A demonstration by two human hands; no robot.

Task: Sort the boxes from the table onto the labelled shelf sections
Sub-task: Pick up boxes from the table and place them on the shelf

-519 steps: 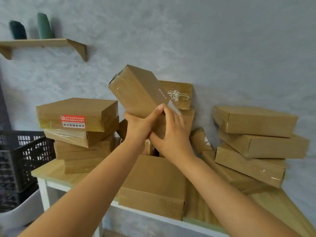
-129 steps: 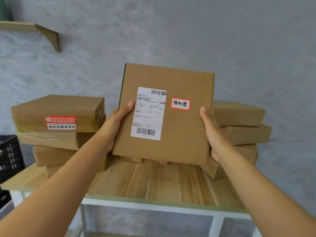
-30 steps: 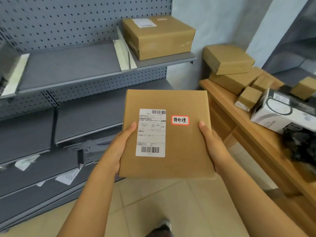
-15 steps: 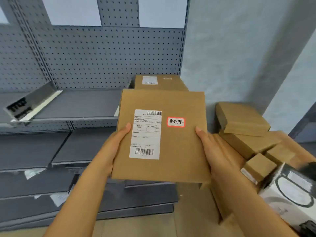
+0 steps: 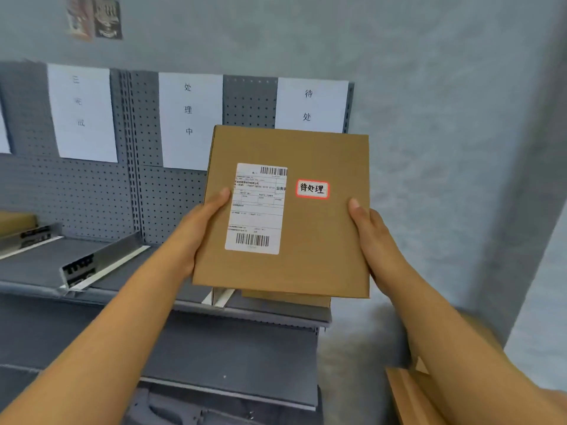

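So there's a grey metal shelf [image 5: 245, 311] with a pegboard back [image 5: 76, 191], and three white paper signs are stuck up on that back. The left sign [image 5: 81, 113] is too faint for me to read, the middle sign [image 5: 190, 118] reads 处理中 going down, and the right sign [image 5: 310, 102] shows 待 and 处 before its lower part gets covered. A metal divider [image 5: 101, 259] sits angled on the shelf surface on the left, and another divider [image 5: 219, 296] pokes out just under the box being held. Right below that box there's the edge of a second brown box [image 5: 285, 299] already sitting on the shelf in the right section. A lower shelf [image 5: 230, 348] runs underneath. Bottom right you can see a corner of a wooden table [image 5: 405, 397], partly behind the forearm. Some blurry poster thing [image 5: 95, 16] is on the wall up top.

The box [image 5: 294, 216] itself is a flat brown cardboard one, held up in front of the right-hand section, tilted so its top face points at the camera. It has a white shipping label [image 5: 256, 210] and a small red-edged sticker [image 5: 312, 189] saying 待处理. The left hand [image 5: 199, 228] grips the left edge, thumb lying on the label's side, fingers behind out of sight. The right hand [image 5: 368, 234] grips the right edge the same way, thumb on top.
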